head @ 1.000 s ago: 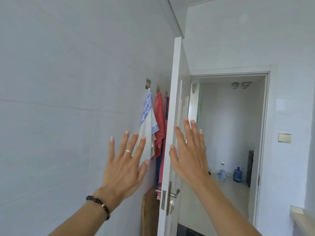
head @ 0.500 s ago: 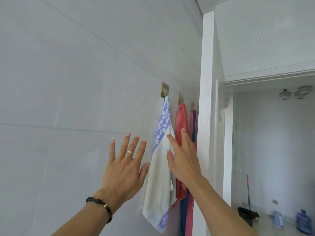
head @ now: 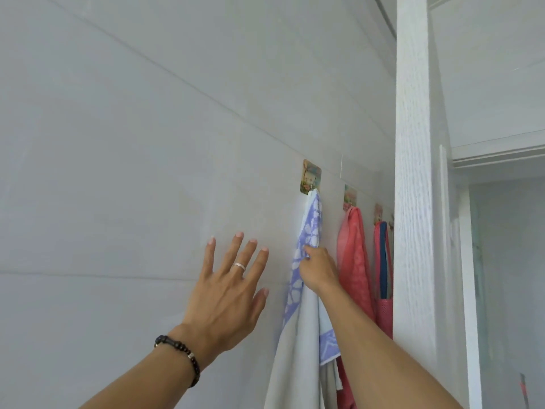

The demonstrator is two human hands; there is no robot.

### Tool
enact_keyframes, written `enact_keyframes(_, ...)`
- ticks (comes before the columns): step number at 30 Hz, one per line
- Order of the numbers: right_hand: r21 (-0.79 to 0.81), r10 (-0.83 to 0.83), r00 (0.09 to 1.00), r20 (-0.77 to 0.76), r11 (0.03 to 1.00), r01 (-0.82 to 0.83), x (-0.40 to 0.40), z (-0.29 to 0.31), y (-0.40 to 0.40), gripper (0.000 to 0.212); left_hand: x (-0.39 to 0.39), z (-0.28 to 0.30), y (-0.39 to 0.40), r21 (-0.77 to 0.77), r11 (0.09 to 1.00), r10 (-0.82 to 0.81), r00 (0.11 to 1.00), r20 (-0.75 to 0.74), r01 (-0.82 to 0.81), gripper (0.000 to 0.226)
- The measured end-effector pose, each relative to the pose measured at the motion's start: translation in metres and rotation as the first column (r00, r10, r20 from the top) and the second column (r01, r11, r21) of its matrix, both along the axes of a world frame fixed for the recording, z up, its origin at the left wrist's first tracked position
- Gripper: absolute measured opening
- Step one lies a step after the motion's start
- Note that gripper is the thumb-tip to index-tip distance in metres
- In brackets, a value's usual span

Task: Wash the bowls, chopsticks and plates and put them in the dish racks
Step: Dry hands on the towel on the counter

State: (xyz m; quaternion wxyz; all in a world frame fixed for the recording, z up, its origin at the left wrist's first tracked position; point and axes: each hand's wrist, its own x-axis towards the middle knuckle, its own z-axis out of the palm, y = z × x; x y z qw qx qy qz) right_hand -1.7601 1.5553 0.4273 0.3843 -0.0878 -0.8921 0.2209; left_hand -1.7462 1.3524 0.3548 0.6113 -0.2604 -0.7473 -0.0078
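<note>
The right hand [head: 318,271] grips the blue-and-white towel [head: 298,305] hanging from its hook [head: 311,177] at twelve o'clock; the left hand [head: 228,293], at nine o'clock, is spread wide and holds nothing. No bowls, chopsticks, plates or racks show. This looks like hand-drying; next, probably, wiping on the cloth.

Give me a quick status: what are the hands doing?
Right hand grips the blue-and-white towel on its hook. Left hand open, fingers spread. No dishes in view.

Home interior, tiled wall [head: 118,172], towels on adhesive hooks [head: 311,177], white door [head: 413,202]
</note>
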Motion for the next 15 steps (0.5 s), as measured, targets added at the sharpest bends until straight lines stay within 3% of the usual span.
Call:
enact_keyframes(4, 0.151, -0.016, 0.975, -0.22, 0.987, 0.05, 0.008, 0.028, -0.009, 0.051, -0.004, 0.018, -0.01, 0.017, 1.0, 0.022, 1.0, -0.004, -0.022, 0.06)
enact_keyframes(8, 0.233, 0.102, 0.915, -0.391, 0.972, -0.008, 0.039, 0.063, -0.028, 0.061, 0.003, 0.031, -0.022, 0.049, 0.999, 0.023, 1.0, 0.0, -0.023, 0.06)
enact_keyframes(13, 0.128, 0.335, 0.886, -0.322, 0.942, -0.31, 0.092, 0.052, -0.052, 0.05, 0.021, 0.033, -0.038, 0.043, 0.997, -0.063, 0.998, 0.024, 0.062, 0.066)
enact_keyframes(15, -0.02, 0.427, 0.868, -0.253, 0.895, -0.446, 0.114, 0.031, -0.065, 0.039, 0.039, 0.029, -0.042, 0.066, 0.978, -0.206, 0.965, 0.162, 0.197, 0.074)
